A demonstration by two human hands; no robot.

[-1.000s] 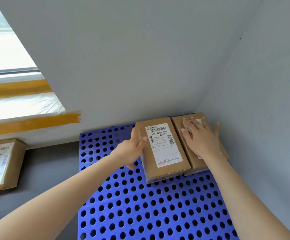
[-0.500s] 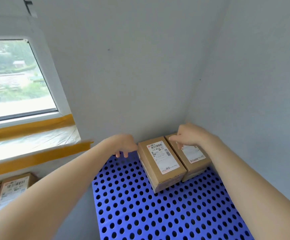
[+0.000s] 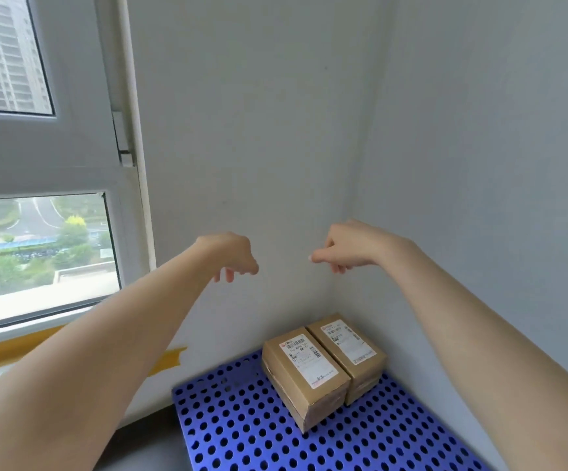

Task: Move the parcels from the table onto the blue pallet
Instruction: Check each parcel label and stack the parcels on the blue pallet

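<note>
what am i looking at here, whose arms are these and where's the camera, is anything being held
The camera is worn on a person's head and looks forward and down, so the two bare arms reaching into the picture are the wearer's own. There is no machine. The left hand and the right hand hang in the air with loosely curled fingers and hold nothing. Below them, in the corner of the room, lies a blue pallet full of round holes. Two brown cardboard parcels sit on it side by side, touching: the left parcel and the right parcel, each with a white shipping label on top. A window is at left.

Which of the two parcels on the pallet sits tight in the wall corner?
The right parcel, beside the right-hand wall; the left parcel lies on its open side.
</note>
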